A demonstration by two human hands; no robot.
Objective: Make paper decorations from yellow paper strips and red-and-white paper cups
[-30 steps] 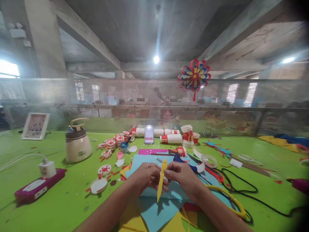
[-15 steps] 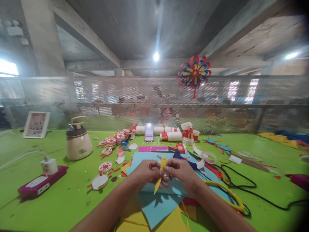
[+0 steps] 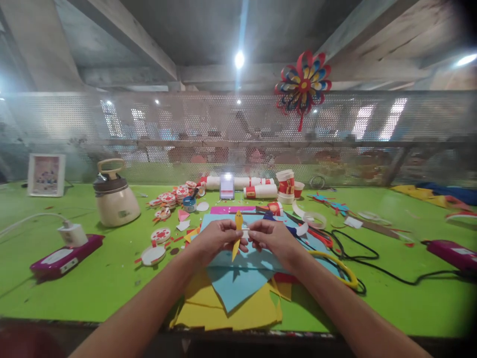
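Note:
My left hand [image 3: 219,239] pinches a narrow yellow paper piece [image 3: 237,243] with pointed ends and small dark marks near its top. Close beside it on the right, my right hand [image 3: 269,237] has its fingers closed on a small white piece [image 3: 245,229] that reaches toward the yellow paper. Both hands are above light blue sheets [image 3: 231,288], which lie over yellow sheets [image 3: 246,318]. Scissors with a yellow handle [image 3: 348,271] rest right of the right hand.
A kettle [image 3: 116,199] and a purple power strip [image 3: 67,256] stand left. Round paper pieces [image 3: 161,235] and a blue jar [image 3: 189,204] lie left of centre. Behind are a phone [image 3: 227,188] and paper cups [image 3: 286,186]. Black cable [image 3: 372,256] crosses the right side.
The view has tilted down, showing the table's front edge. My right hand has drawn slightly away from the yellow paper, and the white piece now shows between the hands. The yellow paper stands more upright.

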